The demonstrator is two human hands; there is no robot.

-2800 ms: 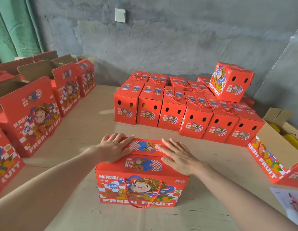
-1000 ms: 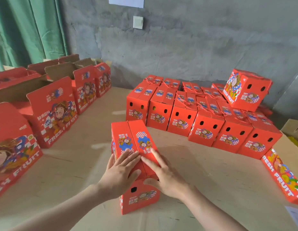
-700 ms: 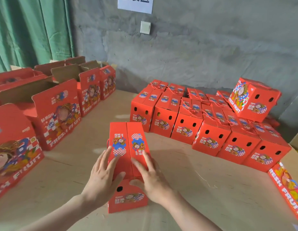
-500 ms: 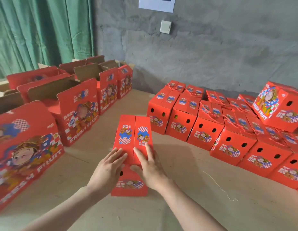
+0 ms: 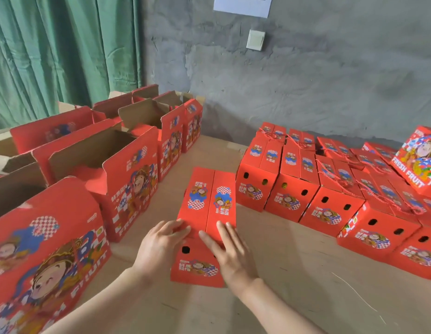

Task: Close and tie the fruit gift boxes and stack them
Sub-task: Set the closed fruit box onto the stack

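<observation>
In the head view we see the left hand (image 5: 159, 247) and right hand (image 5: 231, 254) lying flat, fingers straight, on the near end of the closed gift box (image 5: 209, 203), mid-table (image 5: 294, 273). They hide its near top edge. Corded boxes (image 5: 289, 189) crowd the right edge, the outermost cut off; open boxes (image 5: 127, 179) line the left edge, the nearest blurred
</observation>
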